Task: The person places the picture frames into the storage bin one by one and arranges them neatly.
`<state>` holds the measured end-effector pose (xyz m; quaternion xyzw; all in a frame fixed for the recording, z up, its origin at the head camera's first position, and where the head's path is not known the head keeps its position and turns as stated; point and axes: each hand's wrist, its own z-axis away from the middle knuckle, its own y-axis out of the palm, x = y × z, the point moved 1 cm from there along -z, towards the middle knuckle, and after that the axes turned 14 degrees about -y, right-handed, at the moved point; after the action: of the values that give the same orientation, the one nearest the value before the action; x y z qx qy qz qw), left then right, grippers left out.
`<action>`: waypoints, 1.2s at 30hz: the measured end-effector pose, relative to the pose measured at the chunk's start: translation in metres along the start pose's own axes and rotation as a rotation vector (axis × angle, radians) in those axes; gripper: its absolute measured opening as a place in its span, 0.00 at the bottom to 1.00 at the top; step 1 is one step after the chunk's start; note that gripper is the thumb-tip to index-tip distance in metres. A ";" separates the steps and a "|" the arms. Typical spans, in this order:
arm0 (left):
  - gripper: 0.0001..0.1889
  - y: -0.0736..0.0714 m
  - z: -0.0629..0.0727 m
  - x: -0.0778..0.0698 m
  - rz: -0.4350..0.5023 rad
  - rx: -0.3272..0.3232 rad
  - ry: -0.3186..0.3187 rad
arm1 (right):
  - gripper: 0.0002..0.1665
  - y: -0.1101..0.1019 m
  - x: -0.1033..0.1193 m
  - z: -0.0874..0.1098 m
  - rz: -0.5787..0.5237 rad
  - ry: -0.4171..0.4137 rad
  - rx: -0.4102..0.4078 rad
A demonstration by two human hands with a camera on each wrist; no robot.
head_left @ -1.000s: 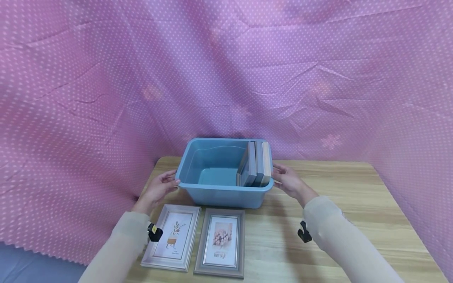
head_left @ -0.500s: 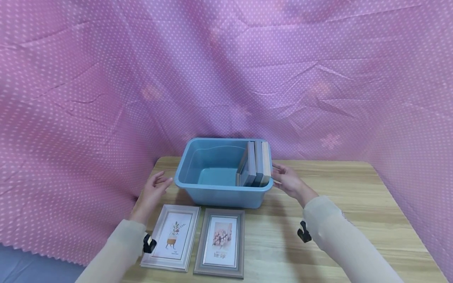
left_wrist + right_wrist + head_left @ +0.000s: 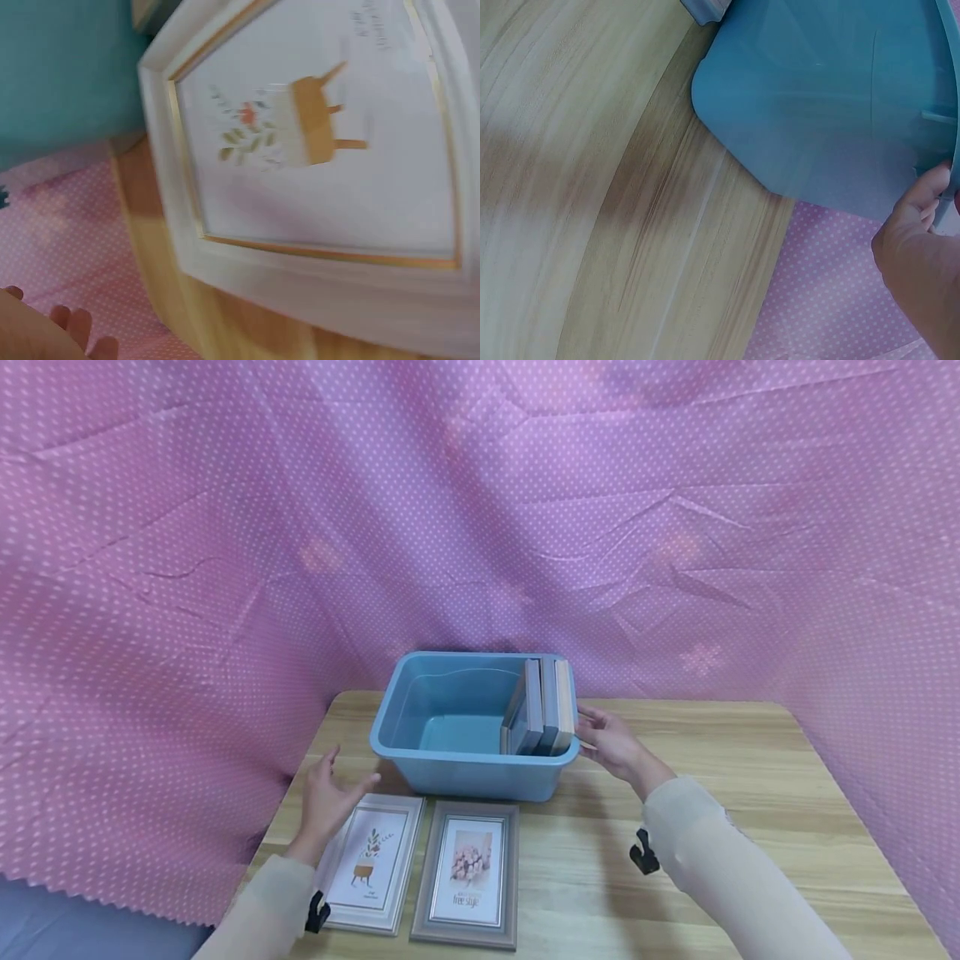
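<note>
A blue plastic basin [image 3: 472,778] stands on the table, with several picture frames [image 3: 534,706] upright along its right side. My right hand [image 3: 615,748] grips the basin's right rim; in the right wrist view its thumb [image 3: 930,184] lies just under the lip. Near the basin's front left corner, my left hand [image 3: 326,807] holds nothing, thumb and fingers spread. It overlaps the top left corner of a white picture frame [image 3: 372,852] with a plant-pot print, which lies flat. Beside that frame lies a grey-brown one [image 3: 467,877] with a flower print.
The wood-grain table [image 3: 720,793] extends to the right of the basin. A pink dotted cloth [image 3: 480,527] hangs behind and at both sides. The basin's back rim is close to it.
My left hand has let go of the basin's left rim and moved down toward the white picture frame, its fingers spreading. My right hand stays at the right rim.
</note>
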<state>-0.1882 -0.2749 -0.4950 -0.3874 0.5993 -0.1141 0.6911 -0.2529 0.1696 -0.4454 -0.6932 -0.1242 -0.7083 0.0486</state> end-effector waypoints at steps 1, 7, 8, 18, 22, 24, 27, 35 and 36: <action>0.51 0.002 0.001 0.003 -0.041 0.004 -0.003 | 0.32 0.000 0.000 0.000 0.001 -0.002 0.000; 0.59 0.014 0.008 0.013 -0.225 0.055 -0.072 | 0.32 -0.001 -0.001 -0.001 -0.007 -0.011 0.006; 0.59 0.016 0.008 0.014 -0.245 0.064 -0.085 | 0.32 -0.001 -0.002 -0.001 -0.011 -0.013 0.007; 0.62 0.039 0.014 0.022 -0.373 0.158 -0.200 | 0.32 -0.002 -0.003 -0.001 -0.027 -0.030 0.022; 0.64 0.046 0.017 0.024 -0.403 0.199 -0.238 | 0.32 -0.002 -0.003 -0.001 -0.026 -0.029 0.025; 0.66 0.049 0.018 0.025 -0.413 0.220 -0.245 | 0.32 -0.002 -0.003 -0.001 -0.029 -0.029 0.025; 0.67 0.053 0.018 0.025 -0.431 0.241 -0.240 | 0.32 -0.002 -0.003 -0.001 -0.030 -0.030 0.027; 0.68 0.063 0.015 0.022 -0.472 0.215 -0.253 | 0.34 -0.002 -0.001 0.002 -0.057 -0.054 0.037; 0.68 0.064 0.015 0.022 -0.482 0.208 -0.259 | 0.34 -0.002 -0.001 0.003 -0.062 -0.061 0.042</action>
<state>-0.1887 -0.2392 -0.5544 -0.4573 0.3818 -0.2854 0.7507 -0.2506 0.1719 -0.4462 -0.7090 -0.1618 -0.6854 0.0373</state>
